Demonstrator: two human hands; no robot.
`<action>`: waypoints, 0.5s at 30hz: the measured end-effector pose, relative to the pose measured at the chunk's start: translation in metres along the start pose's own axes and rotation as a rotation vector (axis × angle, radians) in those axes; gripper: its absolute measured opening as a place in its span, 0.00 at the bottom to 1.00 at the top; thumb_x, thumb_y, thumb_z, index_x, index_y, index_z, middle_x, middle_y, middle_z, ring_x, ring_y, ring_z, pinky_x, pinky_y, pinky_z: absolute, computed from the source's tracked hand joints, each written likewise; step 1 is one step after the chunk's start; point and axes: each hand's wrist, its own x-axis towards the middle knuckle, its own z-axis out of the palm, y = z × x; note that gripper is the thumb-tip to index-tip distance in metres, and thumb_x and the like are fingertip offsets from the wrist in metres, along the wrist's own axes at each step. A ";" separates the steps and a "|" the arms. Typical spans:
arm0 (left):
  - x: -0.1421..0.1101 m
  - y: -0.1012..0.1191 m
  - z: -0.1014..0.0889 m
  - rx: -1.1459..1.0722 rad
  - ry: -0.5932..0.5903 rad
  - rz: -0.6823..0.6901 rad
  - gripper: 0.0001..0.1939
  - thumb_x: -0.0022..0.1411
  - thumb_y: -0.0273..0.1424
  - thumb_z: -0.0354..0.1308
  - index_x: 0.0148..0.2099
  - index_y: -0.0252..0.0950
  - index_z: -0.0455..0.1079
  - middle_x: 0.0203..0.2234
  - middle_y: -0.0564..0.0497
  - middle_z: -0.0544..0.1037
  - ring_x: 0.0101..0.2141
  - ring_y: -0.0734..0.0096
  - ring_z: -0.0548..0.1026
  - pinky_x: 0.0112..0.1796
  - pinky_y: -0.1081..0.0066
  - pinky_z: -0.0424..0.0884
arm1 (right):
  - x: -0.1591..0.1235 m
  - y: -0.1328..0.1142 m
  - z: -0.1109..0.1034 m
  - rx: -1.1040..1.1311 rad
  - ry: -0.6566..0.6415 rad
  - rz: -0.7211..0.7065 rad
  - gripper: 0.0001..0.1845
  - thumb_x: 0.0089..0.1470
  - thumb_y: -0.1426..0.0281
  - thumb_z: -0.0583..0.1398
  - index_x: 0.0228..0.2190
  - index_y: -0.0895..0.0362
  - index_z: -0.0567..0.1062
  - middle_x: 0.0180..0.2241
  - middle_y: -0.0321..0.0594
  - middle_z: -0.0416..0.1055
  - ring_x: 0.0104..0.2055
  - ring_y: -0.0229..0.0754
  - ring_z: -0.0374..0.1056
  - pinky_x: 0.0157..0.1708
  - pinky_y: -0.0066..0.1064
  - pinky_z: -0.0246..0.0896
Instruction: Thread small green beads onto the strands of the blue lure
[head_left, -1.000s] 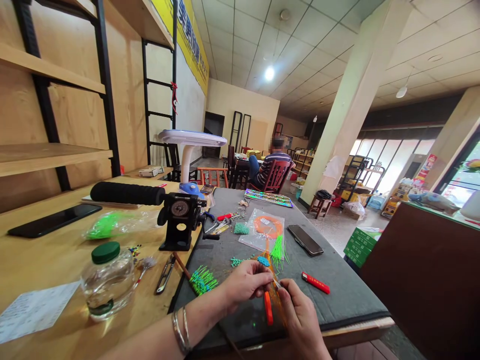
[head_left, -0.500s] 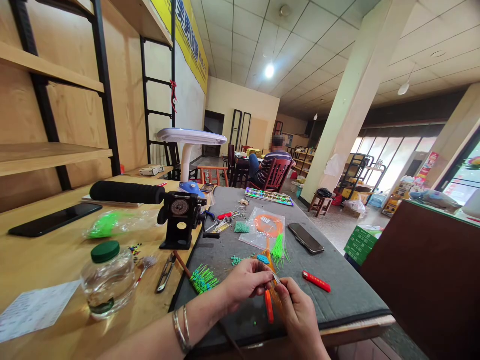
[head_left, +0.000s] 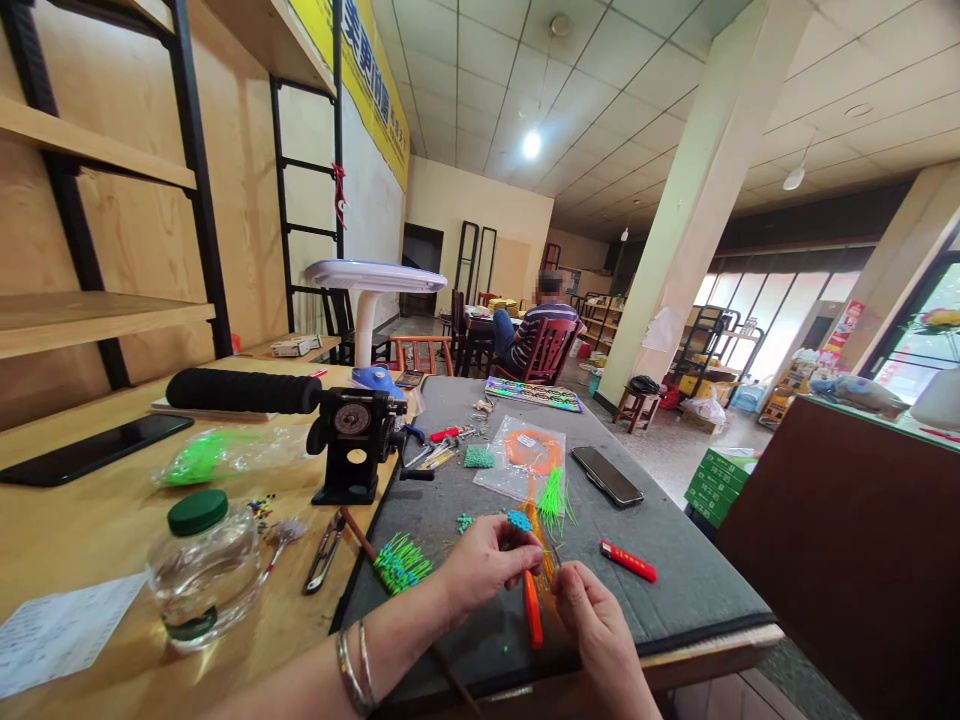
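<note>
My left hand [head_left: 487,562] is closed in a pinch above the grey mat [head_left: 675,600]; whatever sits between its fingertips is too small to make out. Right at its fingers is a round cluster of blue beads [head_left: 519,520]; whether the hand bears it I cannot tell. In my right hand [head_left: 596,615], thumb and fingers are closed on a thin metal tool [head_left: 556,556] pointing up and away. Thin orange strands [head_left: 541,540] run between and under both hands. An orange-red handle [head_left: 533,610] lies just below the left fingertips.
Bright green strands [head_left: 553,500], a clear bag with an orange coil [head_left: 517,460], a phone [head_left: 606,475] and a red lighter [head_left: 628,560] lie on the mat. Leftward stand a black crank device [head_left: 351,450] and a lidded jar [head_left: 202,570]. A person [head_left: 536,325] sits farther back.
The view has shifted slightly. My right hand has drawn a little down and away from the left fingers, and the metal tool's tip now stands apart from them. My left hand stays pinched.
</note>
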 end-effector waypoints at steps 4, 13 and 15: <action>-0.001 0.001 0.000 0.007 0.015 -0.007 0.14 0.45 0.37 0.64 0.27 0.31 0.68 0.19 0.54 0.71 0.17 0.82 0.60 0.19 0.76 0.54 | 0.000 0.003 0.005 0.080 -0.004 0.035 0.29 0.44 0.41 0.57 0.21 0.55 0.62 0.17 0.26 0.46 0.19 0.31 0.39 0.18 0.25 0.34; 0.001 -0.001 0.000 0.016 -0.002 -0.011 0.13 0.45 0.37 0.62 0.26 0.32 0.67 0.18 0.54 0.70 0.16 0.81 0.60 0.19 0.75 0.55 | 0.002 0.010 0.003 0.158 -0.018 0.086 0.28 0.46 0.42 0.57 0.24 0.56 0.66 0.16 0.25 0.46 0.18 0.30 0.38 0.16 0.24 0.31; 0.001 -0.001 0.000 0.018 0.000 -0.018 0.13 0.45 0.37 0.62 0.26 0.32 0.68 0.18 0.54 0.70 0.17 0.81 0.60 0.19 0.75 0.54 | 0.002 0.011 0.003 0.175 -0.024 0.091 0.28 0.47 0.43 0.58 0.24 0.56 0.66 0.16 0.25 0.46 0.18 0.29 0.38 0.16 0.24 0.30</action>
